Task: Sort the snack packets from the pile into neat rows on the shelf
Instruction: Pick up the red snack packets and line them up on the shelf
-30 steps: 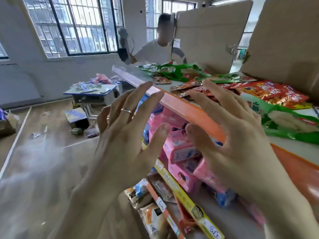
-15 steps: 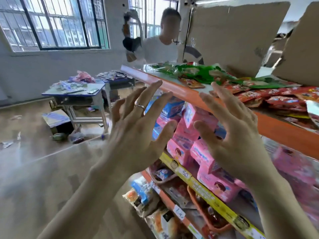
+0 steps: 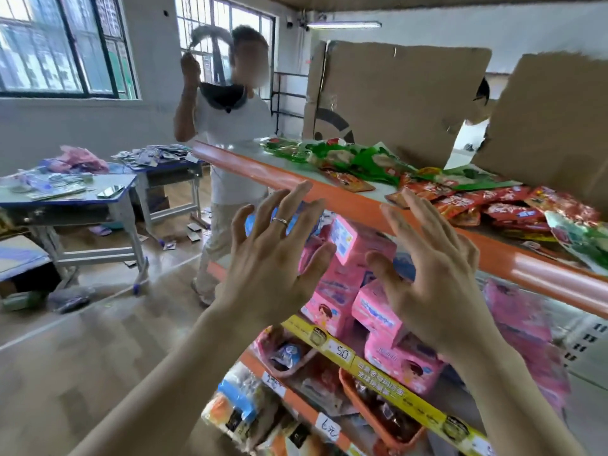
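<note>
Head view: left hand (image 3: 273, 258), right hand (image 3: 434, 274) raised, fingers spread.

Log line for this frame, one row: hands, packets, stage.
left hand: open, empty | right hand: open, empty | snack packets: loose pile on top shelf | stage: nothing picked yet

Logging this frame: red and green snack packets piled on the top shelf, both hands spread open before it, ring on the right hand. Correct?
Not quite: the head view shows the ring on the left hand, not the right hand. The snack packets do lie piled on the top shelf, both hands open before it.
</note>
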The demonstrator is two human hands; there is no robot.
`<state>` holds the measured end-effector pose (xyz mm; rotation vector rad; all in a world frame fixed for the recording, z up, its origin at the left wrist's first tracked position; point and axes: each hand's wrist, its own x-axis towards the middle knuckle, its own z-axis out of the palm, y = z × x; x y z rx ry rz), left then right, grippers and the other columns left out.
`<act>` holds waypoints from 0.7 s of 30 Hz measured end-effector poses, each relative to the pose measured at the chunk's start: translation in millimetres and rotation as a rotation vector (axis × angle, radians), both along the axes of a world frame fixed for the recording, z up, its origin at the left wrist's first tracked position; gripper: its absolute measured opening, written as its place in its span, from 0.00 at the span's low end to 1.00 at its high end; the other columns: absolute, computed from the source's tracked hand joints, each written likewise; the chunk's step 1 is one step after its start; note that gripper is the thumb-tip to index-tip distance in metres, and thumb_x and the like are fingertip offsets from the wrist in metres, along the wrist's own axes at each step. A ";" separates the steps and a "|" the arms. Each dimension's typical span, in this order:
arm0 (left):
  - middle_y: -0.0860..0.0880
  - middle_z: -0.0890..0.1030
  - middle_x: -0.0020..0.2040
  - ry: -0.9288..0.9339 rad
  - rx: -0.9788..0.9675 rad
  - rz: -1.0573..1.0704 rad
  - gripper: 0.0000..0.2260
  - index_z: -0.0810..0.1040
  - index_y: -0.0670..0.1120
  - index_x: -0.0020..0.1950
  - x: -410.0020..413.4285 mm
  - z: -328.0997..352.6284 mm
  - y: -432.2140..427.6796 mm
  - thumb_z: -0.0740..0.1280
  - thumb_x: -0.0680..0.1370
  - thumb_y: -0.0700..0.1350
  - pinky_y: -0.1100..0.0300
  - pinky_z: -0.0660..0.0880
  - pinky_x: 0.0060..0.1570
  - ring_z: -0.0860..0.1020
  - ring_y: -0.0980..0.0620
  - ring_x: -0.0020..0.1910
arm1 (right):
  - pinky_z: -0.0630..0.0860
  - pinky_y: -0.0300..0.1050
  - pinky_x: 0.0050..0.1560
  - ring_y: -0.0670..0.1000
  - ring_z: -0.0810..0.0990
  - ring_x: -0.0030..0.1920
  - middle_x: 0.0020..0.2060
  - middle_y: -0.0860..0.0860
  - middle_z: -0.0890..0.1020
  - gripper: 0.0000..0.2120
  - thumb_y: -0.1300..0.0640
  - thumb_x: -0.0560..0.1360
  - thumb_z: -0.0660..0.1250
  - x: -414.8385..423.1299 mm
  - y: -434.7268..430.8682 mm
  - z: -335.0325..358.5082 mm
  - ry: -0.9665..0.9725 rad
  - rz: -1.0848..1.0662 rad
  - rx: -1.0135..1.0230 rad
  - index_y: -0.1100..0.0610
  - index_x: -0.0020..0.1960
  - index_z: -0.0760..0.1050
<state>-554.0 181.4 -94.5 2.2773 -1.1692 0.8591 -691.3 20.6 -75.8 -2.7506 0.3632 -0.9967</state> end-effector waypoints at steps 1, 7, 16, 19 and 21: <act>0.51 0.62 0.78 -0.002 -0.005 -0.012 0.25 0.68 0.50 0.74 3.4 -0.2 -3.1 0.54 0.81 0.60 0.42 0.58 0.70 0.62 0.47 0.75 | 0.50 0.62 0.75 0.44 0.47 0.78 0.79 0.42 0.51 0.32 0.35 0.76 0.53 4.2 -0.8 0.2 -0.007 -0.008 -0.004 0.43 0.78 0.57; 0.51 0.62 0.78 -0.020 -0.017 -0.032 0.25 0.68 0.50 0.74 39.7 3.0 -12.5 0.53 0.81 0.61 0.41 0.60 0.70 0.62 0.47 0.75 | 0.50 0.56 0.73 0.46 0.52 0.78 0.78 0.45 0.57 0.30 0.36 0.77 0.55 50.3 6.2 1.3 -0.110 -0.087 0.043 0.45 0.76 0.62; 0.51 0.63 0.78 -0.020 -0.044 -0.003 0.26 0.69 0.50 0.74 116.7 21.4 -21.9 0.53 0.81 0.61 0.42 0.60 0.70 0.62 0.47 0.76 | 0.48 0.56 0.75 0.43 0.51 0.77 0.78 0.43 0.57 0.29 0.36 0.78 0.53 137.5 -12.4 10.0 -0.114 -0.057 0.066 0.43 0.76 0.60; 0.51 0.63 0.78 -0.001 -0.040 -0.009 0.26 0.69 0.49 0.74 135.8 21.5 -24.4 0.50 0.81 0.61 0.44 0.58 0.71 0.62 0.48 0.76 | 0.46 0.50 0.73 0.45 0.53 0.78 0.78 0.44 0.57 0.29 0.37 0.77 0.54 160.2 -17.8 11.1 -0.071 -0.056 0.066 0.44 0.76 0.61; 0.51 0.64 0.77 0.004 -0.048 -0.020 0.26 0.70 0.49 0.74 148.4 22.7 -25.1 0.51 0.81 0.61 0.44 0.58 0.71 0.62 0.48 0.76 | 0.46 0.50 0.73 0.44 0.52 0.78 0.78 0.43 0.57 0.28 0.37 0.77 0.55 172.0 -17.5 11.7 -0.047 -0.057 0.070 0.43 0.76 0.62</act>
